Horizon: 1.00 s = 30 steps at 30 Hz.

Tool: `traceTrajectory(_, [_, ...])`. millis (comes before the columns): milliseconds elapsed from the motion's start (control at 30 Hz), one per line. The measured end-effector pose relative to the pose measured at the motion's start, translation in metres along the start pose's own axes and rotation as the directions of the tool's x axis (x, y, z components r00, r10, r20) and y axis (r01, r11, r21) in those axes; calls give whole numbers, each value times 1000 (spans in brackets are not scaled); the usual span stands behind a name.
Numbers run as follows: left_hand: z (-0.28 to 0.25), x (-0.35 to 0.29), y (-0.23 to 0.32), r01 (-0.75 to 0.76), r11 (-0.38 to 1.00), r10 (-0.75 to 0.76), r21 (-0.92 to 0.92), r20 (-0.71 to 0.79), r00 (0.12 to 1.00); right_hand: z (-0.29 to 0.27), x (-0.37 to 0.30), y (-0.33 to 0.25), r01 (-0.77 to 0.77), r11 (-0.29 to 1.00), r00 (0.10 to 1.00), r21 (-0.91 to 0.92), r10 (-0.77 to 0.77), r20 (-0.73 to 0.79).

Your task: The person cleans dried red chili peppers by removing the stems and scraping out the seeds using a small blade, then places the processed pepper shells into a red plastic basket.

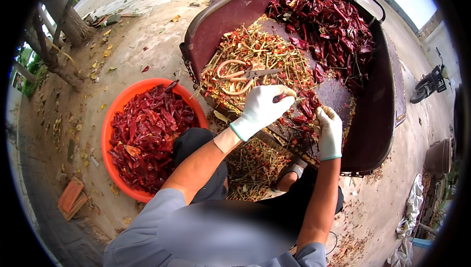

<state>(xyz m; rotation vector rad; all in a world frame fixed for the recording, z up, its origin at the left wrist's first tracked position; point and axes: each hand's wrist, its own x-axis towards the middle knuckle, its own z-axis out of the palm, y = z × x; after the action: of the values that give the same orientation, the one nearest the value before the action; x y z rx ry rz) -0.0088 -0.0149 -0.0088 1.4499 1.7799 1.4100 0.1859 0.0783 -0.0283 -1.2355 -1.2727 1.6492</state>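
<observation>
Both my hands wear white knit gloves and work over the front of a maroon cart bed (211, 21). My left hand (260, 107) is closed, thumb against fingers; what it pinches is too small to make out. To its right, my right hand (329, 132) pinches at the edge of a dried red chili (310, 104). Orange-handled scissors (245, 75) lie beyond my left hand on a heap of cut stems (255, 46). A large pile of whole dried chilies (326, 26) fills the far right of the bed.
An orange basin (110, 161) full of dark red chilies stands on the ground by my left leg. More stems (255, 169) litter the ground between my feet. Bricks (72, 196) lie at the left, near tree trunks (68, 14). A scooter (431, 83) is parked at the right.
</observation>
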Motion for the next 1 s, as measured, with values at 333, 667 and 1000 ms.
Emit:
traceTrajectory(333, [11, -3, 5, -98, 995, 95, -1, 270, 958, 13, -21, 17, -148, 931, 922, 333, 8, 387])
traceTrajectory(667, [22, -6, -6, -239, 923, 200, 301, 157, 967, 23, -42, -2, 450, 827, 891, -338, -444, 100])
traceTrajectory(1000, [17, -6, 4, -146, 965, 134, 216, 73, 988, 25, -47, 3, 235, 905, 971, -355, -236, 42])
